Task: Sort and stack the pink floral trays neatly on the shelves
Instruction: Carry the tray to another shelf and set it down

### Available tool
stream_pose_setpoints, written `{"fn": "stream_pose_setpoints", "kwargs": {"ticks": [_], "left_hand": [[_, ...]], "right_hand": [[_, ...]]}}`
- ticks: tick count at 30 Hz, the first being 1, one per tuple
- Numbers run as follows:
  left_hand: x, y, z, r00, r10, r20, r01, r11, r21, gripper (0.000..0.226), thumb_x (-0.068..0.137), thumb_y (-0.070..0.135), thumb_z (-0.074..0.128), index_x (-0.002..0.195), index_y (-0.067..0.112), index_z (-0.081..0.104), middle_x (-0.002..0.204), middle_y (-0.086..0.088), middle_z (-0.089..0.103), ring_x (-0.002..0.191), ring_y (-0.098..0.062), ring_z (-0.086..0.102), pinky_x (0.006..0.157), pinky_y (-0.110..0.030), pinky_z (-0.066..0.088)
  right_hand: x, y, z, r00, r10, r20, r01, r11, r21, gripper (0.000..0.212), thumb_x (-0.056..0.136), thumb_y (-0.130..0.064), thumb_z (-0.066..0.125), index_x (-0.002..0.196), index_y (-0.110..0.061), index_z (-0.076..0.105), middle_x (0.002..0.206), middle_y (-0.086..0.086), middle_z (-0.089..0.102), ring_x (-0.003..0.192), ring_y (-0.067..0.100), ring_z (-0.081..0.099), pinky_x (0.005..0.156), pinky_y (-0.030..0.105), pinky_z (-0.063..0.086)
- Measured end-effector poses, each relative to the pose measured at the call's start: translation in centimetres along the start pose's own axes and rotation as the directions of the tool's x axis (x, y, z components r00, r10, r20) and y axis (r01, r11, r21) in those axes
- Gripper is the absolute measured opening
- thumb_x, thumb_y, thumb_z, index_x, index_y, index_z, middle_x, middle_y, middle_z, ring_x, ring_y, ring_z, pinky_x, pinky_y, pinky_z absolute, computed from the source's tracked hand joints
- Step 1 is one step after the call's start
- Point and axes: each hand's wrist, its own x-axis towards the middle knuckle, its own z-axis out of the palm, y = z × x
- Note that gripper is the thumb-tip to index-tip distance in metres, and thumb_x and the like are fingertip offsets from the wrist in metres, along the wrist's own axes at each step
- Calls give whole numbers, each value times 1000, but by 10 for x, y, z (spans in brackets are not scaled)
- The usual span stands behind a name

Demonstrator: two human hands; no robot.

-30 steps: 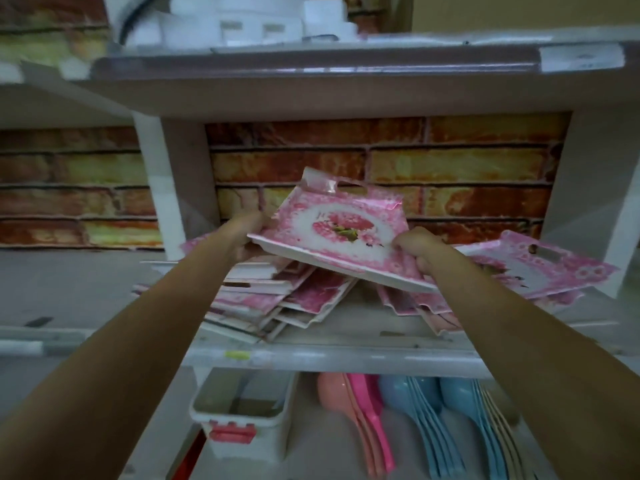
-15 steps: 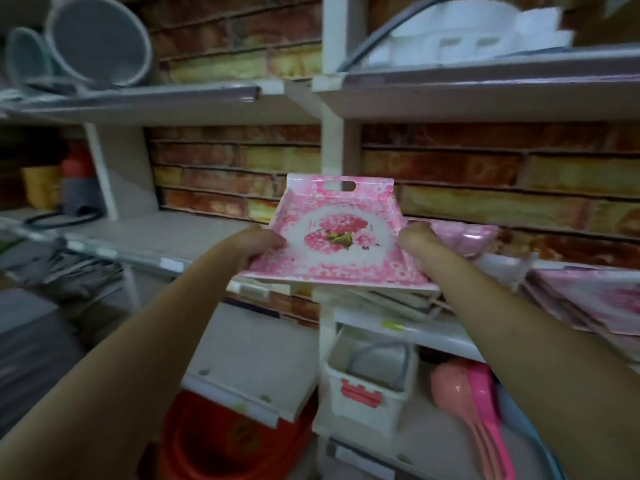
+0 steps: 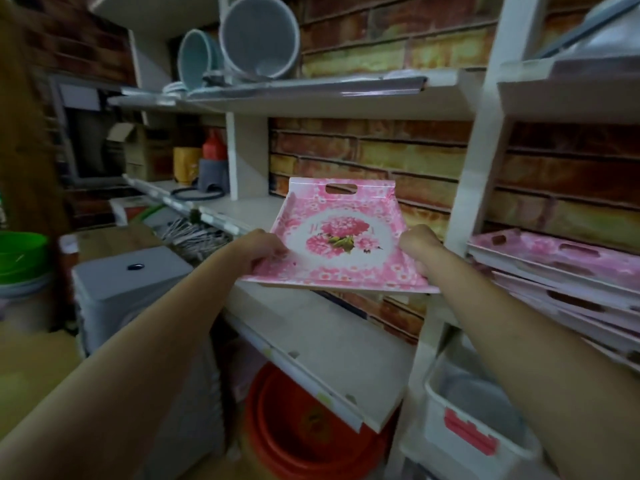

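A pink floral tray [image 3: 341, 233] with a slot handle at its far end hangs in the air in front of the left shelf bay, tilted toward me. My left hand [image 3: 261, 249] grips its left near edge and my right hand [image 3: 420, 245] grips its right near edge. Below and behind it lies the bare white shelf [image 3: 252, 207] of the left bay. A stack of more pink floral trays [image 3: 561, 271] lies on the shelf to the right of the white upright post [image 3: 481, 150].
Round sieves [image 3: 258, 36] lean on the upper shelf. A grey bin lid [image 3: 131, 271] and a green basin [image 3: 20, 251] stand at the left. Under the lower shelf board [image 3: 332, 351] sits an orange tub [image 3: 304, 427]; a white box with a red latch [image 3: 474, 420] is at the lower right.
The tray, held in both hands, has been lifted off the untidy pile and carried left, past the upright post, to the front of the left bay. My view has swung left with it.
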Motion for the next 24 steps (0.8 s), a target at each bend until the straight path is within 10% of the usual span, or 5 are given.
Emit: {"fn": "stream_pose_setpoints", "kwargs": {"ticks": [8,12,15,24], "left_hand": [[80,-6,-53,988,-49,-146,67,990,124,11,91,1,54,80,3,53,70,-10,55,58,-19,51,61,-29,46],[121,8,-84,981,-82,-175,103,988,119,4,91,4,55,91,1,53,80,-10,59,67,-20,56,83,-37,53],[148,9,-102,975,-100,-199,125,985,118,20,90,6,56,108,-3,54,99,-18,63,84,-28,62,100,-46,49],[241,-18,-144,973,-109,-202,154,963,220,25,89,-1,53,113,-8,54,79,-9,56,63,-17,54,70,-29,52]], "right_hand": [[78,-39,89,989,-42,140,43,999,1,42,97,-3,40,139,3,38,129,20,52,92,33,57,81,36,47],[125,-67,126,977,-102,187,109,994,-30,42,97,-3,39,139,4,38,114,19,50,64,20,45,73,29,36],[157,-81,154,969,-105,224,113,993,-23,41,97,-5,40,137,4,40,128,21,51,97,33,56,76,30,38],[217,-106,241,958,-58,281,69,997,-31,41,97,-7,44,134,9,40,135,24,48,121,39,51,90,37,45]]}}
